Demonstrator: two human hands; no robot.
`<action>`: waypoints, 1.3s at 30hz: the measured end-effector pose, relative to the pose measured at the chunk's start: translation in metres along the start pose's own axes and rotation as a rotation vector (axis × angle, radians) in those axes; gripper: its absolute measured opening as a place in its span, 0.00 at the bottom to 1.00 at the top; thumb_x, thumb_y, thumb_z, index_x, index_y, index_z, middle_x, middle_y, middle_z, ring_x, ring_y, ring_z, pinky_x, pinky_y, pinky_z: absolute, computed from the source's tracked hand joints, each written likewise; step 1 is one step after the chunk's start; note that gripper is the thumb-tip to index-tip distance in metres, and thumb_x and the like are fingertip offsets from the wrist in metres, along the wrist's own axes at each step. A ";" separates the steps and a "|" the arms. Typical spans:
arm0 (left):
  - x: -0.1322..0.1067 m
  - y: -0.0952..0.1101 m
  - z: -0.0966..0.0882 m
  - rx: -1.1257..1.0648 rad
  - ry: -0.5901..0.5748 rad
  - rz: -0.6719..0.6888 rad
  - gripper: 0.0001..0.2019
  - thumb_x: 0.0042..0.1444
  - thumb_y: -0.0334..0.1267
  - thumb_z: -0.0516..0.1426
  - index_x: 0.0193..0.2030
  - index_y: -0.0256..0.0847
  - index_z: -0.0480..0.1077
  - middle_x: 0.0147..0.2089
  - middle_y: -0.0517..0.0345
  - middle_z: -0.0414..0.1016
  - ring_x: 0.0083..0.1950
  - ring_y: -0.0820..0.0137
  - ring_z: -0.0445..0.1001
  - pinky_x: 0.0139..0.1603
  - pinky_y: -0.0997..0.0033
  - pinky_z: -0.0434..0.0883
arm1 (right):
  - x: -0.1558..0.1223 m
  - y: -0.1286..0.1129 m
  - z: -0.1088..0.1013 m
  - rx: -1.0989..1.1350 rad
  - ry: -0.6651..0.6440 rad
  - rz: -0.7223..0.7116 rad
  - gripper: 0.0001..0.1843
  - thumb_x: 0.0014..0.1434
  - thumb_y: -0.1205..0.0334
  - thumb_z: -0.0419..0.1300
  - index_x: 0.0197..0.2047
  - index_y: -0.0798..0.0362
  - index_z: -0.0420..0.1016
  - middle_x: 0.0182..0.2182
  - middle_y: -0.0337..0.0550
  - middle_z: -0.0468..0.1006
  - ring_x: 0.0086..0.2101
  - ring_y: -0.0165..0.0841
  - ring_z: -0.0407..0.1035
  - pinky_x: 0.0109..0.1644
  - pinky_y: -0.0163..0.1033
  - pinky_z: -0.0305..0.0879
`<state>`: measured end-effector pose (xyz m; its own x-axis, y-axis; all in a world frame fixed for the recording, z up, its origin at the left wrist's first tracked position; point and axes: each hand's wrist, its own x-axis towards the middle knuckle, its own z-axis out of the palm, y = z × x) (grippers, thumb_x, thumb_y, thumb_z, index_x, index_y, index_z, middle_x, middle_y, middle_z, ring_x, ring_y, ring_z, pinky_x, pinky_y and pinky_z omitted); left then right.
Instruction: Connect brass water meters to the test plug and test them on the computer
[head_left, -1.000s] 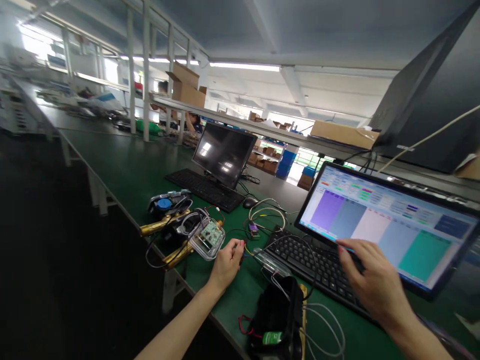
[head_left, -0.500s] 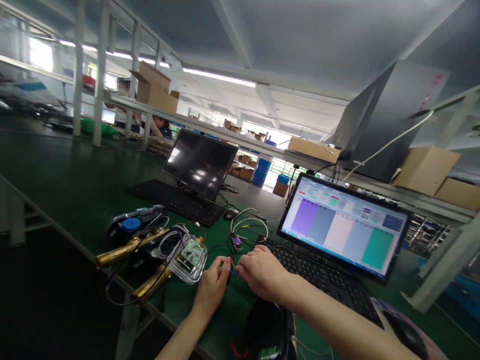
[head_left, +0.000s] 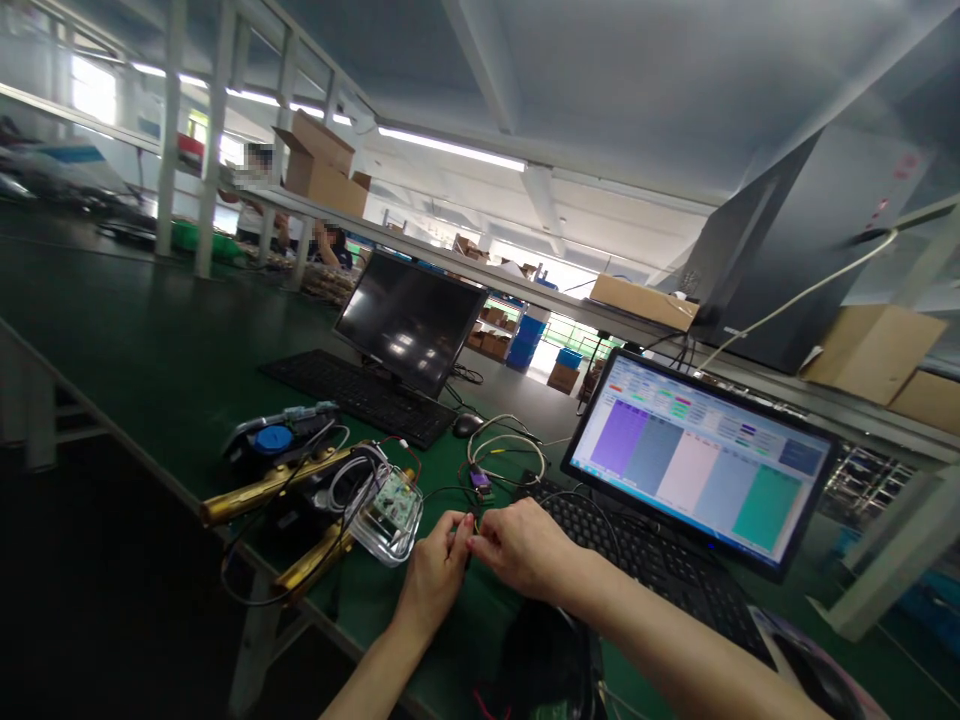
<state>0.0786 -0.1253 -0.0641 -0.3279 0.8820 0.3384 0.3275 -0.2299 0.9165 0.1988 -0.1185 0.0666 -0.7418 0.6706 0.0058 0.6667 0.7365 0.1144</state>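
Over the green bench top, my left hand [head_left: 439,565] and my right hand [head_left: 521,545] meet with their fingertips nearly touching. Each is closed in a pinch around thin wires [head_left: 477,528], whose ends are mostly hidden by the fingers. Just beyond the hands lies a purple serial connector [head_left: 480,481] with a looped grey cable. To the left of my left hand sits a clear plastic case [head_left: 395,545] holding a green circuit board [head_left: 400,502]. Below my right hand is a black device [head_left: 551,655], partly cut off by the frame, with a red wire near it.
Brass pipe fittings [head_left: 262,493] with a blue cap [head_left: 273,440] lie at left. A lit monitor [head_left: 705,460] and keyboard [head_left: 660,570] stand at right, a dark monitor [head_left: 411,320] and second keyboard [head_left: 352,395] behind. Cardboard boxes [head_left: 322,165] rest on the shelf; people work far off.
My fingertips have come closer together, and less of the yellow wire shows between them. The whole view has shifted slightly; the bench items lie as before.
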 end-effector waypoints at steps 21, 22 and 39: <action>-0.005 0.010 0.000 -0.137 -0.116 -0.067 0.22 0.59 0.57 0.45 0.45 0.39 0.65 0.15 0.66 0.66 0.14 0.69 0.66 0.15 0.76 0.57 | -0.001 0.009 0.004 0.037 -0.033 0.041 0.14 0.60 0.58 0.51 0.34 0.54 0.77 0.32 0.47 0.80 0.35 0.36 0.73 0.35 0.36 0.58; -0.005 0.010 0.000 -0.146 -0.119 -0.071 0.22 0.59 0.57 0.46 0.44 0.39 0.65 0.15 0.65 0.66 0.14 0.69 0.67 0.15 0.76 0.57 | -0.001 0.010 0.005 0.038 -0.034 0.040 0.14 0.60 0.58 0.51 0.34 0.54 0.77 0.32 0.47 0.80 0.35 0.36 0.73 0.34 0.36 0.58; -0.007 0.006 0.002 -0.408 -0.142 -0.144 0.21 0.57 0.58 0.49 0.35 0.39 0.63 0.23 0.62 0.69 0.21 0.65 0.75 0.18 0.72 0.71 | -0.001 0.019 0.022 0.139 -0.015 -0.020 0.11 0.60 0.60 0.54 0.31 0.51 0.77 0.28 0.41 0.79 0.32 0.31 0.72 0.34 0.35 0.55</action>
<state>0.0850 -0.1322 -0.0615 -0.2105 0.9579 0.1951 -0.0974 -0.2192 0.9708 0.2134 -0.1032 0.0469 -0.7548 0.6559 -0.0102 0.6559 0.7544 -0.0246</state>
